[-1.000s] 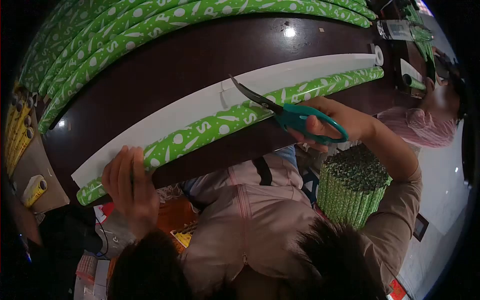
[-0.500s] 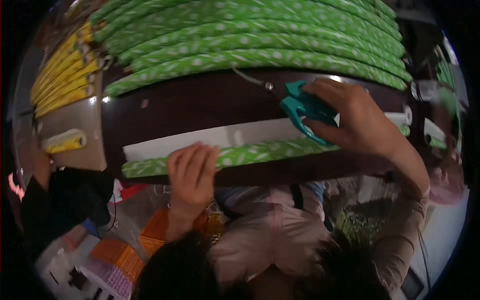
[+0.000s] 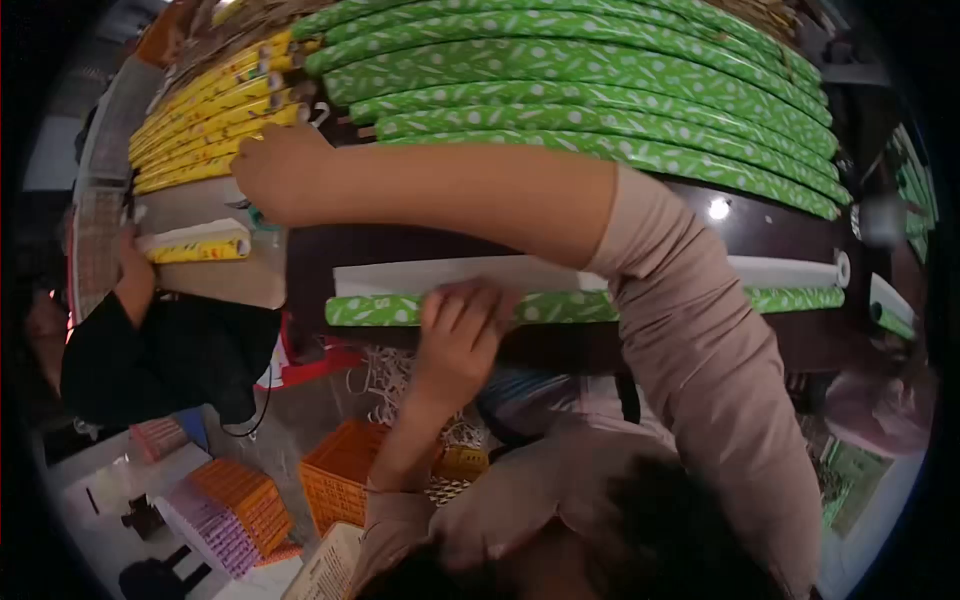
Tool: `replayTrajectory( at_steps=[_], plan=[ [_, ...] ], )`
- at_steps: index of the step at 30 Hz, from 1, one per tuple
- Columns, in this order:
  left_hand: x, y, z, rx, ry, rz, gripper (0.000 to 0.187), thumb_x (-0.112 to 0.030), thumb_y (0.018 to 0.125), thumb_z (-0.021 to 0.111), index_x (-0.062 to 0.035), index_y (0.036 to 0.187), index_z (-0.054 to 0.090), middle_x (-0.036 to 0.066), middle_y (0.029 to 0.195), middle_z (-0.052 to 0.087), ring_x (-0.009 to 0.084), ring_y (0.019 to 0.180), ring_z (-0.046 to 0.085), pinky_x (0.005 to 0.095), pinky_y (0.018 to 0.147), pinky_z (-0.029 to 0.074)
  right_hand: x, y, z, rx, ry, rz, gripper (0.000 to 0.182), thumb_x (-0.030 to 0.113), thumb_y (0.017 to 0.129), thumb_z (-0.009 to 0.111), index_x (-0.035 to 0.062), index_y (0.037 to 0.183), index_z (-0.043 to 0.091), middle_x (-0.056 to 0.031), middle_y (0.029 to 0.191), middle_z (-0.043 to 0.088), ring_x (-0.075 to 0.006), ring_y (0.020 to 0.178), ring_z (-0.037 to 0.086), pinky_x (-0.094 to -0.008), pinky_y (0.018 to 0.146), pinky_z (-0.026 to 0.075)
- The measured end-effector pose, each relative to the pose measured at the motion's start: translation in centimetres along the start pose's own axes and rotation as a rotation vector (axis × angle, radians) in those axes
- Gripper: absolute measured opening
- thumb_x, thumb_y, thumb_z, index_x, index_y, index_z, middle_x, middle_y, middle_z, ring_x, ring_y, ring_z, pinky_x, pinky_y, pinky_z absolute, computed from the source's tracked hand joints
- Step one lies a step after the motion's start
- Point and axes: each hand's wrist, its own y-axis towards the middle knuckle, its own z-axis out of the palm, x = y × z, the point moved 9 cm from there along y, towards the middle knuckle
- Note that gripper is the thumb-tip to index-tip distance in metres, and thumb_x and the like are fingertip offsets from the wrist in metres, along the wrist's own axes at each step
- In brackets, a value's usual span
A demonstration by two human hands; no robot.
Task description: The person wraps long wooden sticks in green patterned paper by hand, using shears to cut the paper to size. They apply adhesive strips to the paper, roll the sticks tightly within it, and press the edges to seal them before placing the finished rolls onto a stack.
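My left hand (image 3: 465, 325) lies with bent fingers on the green, white-patterned wrapping paper roll (image 3: 565, 307) in front of me; its white underside shows along the far edge. My right arm stretches across to the left, over the roll. At its end, my right hand (image 3: 285, 178) is curled beside the yellow rolls, at the scissors (image 3: 262, 219). Only a bit of their teal handle and a dark blade show below the hand; the grip itself is mostly hidden.
Many green patterned rolls (image 3: 600, 65) lie along the back of the dark table, with yellow rolls (image 3: 215, 125) at left. A co-worker's hand (image 3: 135, 265) touches a short yellow roll (image 3: 200, 248). Orange baskets (image 3: 340, 470) stand below the table.
My right hand has swung from the right end of the green roll far to the left with the scissors. My left hand stays on the roll. The view has shifted.
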Motion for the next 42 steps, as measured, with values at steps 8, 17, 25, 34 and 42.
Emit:
replayTrajectory(
  at_steps=[8,17,25,34,42],
  plan=[
    [0.0,-0.7,0.3,-0.056,0.037,-0.005,0.032,0.002,0.082,0.066,-0.0011,0.114,0.066,0.012,0.114,0.062,0.0261,0.106,0.060,0.0431,0.092,0.043,-8.8,-22.1,-20.5,0.703,-0.021,0.646,0.022,0.021,0.082,0.072,0.0036,0.096,0.069,-0.0130,0.088,0.068,-0.0341,0.084,0.066,-0.0424,0.073,0.052],
    [-0.3,-1.5,1.0,0.106,0.069,-0.094,0.036,0.002,0.083,0.064,0.0021,0.119,0.064,0.014,0.123,0.060,0.0313,0.118,0.057,0.0524,0.103,0.041,-5.2,-30.5,-24.4,0.552,-0.108,0.694,0.018,0.010,0.073,0.074,0.0068,0.090,0.069,-0.0057,0.095,0.063,-0.0271,0.095,0.058,-0.0398,0.087,0.039],
    [-0.9,-1.7,0.9,0.132,0.115,-0.112,0.037,0.000,0.087,0.063,0.0037,0.123,0.060,0.018,0.125,0.058,0.0358,0.117,0.057,0.0623,0.107,0.036,-0.5,-31.2,-25.6,0.295,-0.326,0.342,0.035,0.009,0.062,0.073,0.0106,0.097,0.073,-0.0007,0.096,0.066,-0.0219,0.093,0.062,-0.0384,0.081,0.039],
    [-1.4,-2.9,0.8,0.115,0.197,-0.147,0.028,-0.001,0.091,0.058,0.0075,0.117,0.064,0.023,0.117,0.062,0.0399,0.113,0.060,0.0641,0.102,0.040,1.3,-32.5,-25.7,0.198,-0.402,0.216,0.031,0.013,0.070,0.076,0.0131,0.100,0.075,-0.0012,0.097,0.069,-0.0214,0.090,0.065,-0.0331,0.074,0.040],
    [-1.7,-2.5,0.2,-0.023,0.190,-0.064,0.026,0.003,0.089,0.061,0.0081,0.114,0.066,0.024,0.113,0.064,0.0394,0.108,0.063,0.0633,0.100,0.042,1.3,-32.3,-25.6,0.211,-0.405,0.198,0.029,0.012,0.071,0.074,0.0108,0.100,0.073,-0.0024,0.098,0.069,-0.0207,0.091,0.065,-0.0324,0.074,0.040]
  ],
)
